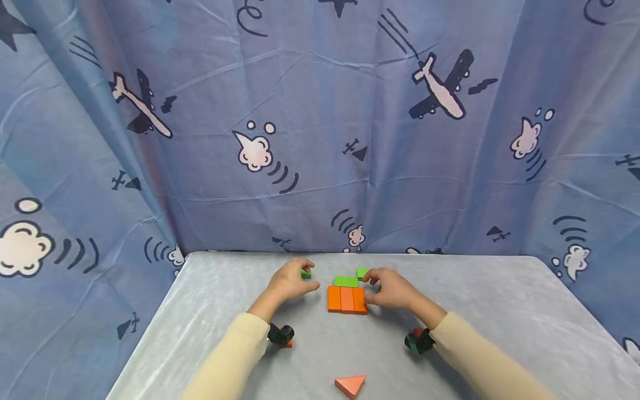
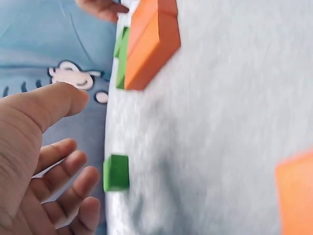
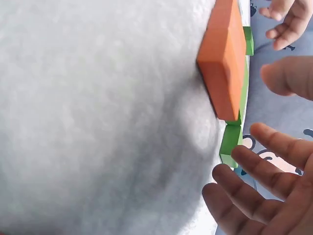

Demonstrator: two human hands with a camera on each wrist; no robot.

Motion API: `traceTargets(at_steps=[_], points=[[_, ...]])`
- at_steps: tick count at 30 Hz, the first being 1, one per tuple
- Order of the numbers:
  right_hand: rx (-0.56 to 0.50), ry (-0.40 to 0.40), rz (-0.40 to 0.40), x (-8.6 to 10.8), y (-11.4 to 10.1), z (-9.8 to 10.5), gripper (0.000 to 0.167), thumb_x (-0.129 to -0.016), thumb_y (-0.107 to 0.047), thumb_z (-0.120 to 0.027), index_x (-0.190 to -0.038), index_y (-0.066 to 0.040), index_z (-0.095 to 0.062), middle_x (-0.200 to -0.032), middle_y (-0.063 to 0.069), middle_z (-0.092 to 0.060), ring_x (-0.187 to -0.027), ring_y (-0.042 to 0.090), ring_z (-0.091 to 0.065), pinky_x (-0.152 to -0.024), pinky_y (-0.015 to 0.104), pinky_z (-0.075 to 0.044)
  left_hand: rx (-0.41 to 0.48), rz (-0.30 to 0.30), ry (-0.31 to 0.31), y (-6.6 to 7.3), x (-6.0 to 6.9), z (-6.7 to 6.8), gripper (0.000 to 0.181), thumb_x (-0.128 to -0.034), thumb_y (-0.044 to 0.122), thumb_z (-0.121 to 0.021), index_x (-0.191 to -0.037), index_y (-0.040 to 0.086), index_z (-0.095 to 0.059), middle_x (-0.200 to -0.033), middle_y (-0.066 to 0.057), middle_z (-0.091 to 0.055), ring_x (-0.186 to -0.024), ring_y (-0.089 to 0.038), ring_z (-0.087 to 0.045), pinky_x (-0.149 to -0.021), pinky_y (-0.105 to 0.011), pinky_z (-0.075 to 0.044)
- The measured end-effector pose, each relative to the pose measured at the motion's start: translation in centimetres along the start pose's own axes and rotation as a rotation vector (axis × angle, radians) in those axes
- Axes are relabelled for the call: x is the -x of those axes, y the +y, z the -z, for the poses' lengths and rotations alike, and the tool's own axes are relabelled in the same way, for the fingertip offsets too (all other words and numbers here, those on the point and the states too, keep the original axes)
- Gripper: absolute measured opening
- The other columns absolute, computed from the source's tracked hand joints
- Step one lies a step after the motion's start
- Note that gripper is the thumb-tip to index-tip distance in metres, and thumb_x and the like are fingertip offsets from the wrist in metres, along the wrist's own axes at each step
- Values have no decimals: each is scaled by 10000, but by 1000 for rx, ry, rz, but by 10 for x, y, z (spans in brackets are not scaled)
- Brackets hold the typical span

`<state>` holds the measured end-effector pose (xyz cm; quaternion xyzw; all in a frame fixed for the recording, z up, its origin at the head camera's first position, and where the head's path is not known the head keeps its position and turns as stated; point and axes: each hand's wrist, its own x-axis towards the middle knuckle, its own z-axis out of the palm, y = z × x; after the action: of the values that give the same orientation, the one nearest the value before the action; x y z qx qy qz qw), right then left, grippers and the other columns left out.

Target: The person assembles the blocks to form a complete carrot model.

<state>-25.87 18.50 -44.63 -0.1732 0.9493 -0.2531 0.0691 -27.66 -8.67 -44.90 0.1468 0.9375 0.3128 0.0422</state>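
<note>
Three orange blocks [image 1: 347,300] lie side by side, touching, in the middle of the table, with a long green block [image 1: 346,281] along their far edge. The left hand [image 1: 292,280] is held to their left, fingers loosely bent, holding nothing. Near its fingers lies a small green block [image 2: 117,173], partly hidden in the head view. The right hand [image 1: 392,288] is at the right edge of the orange blocks, fingers apart and relaxed around nothing; whether its thumb touches them I cannot tell. Another small green block [image 3: 231,144] lies by its fingertips.
A red-orange triangular block [image 1: 350,384] lies nearer the table's front. An orange block [image 1: 286,344] shows beneath the left wrist camera, and a red piece [image 1: 418,331] is partly hidden by the right one. A patterned blue curtain [image 1: 320,166] hangs behind the table.
</note>
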Motion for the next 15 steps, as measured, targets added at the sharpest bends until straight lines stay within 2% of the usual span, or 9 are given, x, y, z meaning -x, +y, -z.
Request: traceTargets(at_steps=[7, 15], points=[[12, -29, -22, 3, -2, -10, 473, -682, -218, -830, -1099, -78, -657, -975, 65, -636, -860, 184, -549, -780, 380, -489, -51, 21, 54, -15, -10, 6, 478, -778, 307, -766, -1200, 117, -642, -1131, -50, -605, -1014, -227, -593, -891, -401, -488], [18, -27, -23, 2, -5, -15, 496, -652, -196, -851, -1092, -74, -657, -915, 48, -630, -821, 168, -545, -761, 361, -477, 48, 52, 13, -25, -21, 12, 497, -756, 196, -803, -1200, 52, -631, -1117, -109, -594, -1011, -249, -574, -908, -402, -481]])
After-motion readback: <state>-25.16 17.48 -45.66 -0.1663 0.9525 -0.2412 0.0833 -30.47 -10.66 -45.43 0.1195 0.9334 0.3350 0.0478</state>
